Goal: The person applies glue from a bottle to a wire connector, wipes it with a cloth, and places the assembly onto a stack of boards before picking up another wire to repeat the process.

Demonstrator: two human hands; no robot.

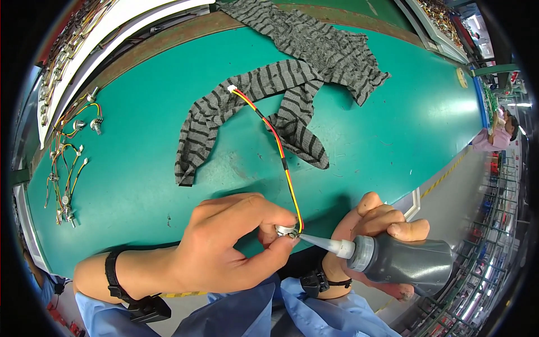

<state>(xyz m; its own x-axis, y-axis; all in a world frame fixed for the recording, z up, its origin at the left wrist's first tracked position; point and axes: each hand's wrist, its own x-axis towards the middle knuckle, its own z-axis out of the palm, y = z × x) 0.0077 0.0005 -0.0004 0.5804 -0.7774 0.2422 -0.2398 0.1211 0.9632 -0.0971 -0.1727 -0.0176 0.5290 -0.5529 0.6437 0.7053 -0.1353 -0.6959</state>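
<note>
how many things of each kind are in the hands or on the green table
squeeze bottle: 1
wired part held in the left hand: 1
striped grey cloth: 1
heap of wired parts at the table's left: 1
total: 4

- A dark grey squeeze bottle [407,259] lies on its side in the right hand [375,220] at the lower right. It has a pale grey collar and a slim white nozzle pointing left.
- A small round yellowish sticker [461,78] sits flat on the green table [393,140], near its far right edge.
- No screens or signs can be made out.
</note>
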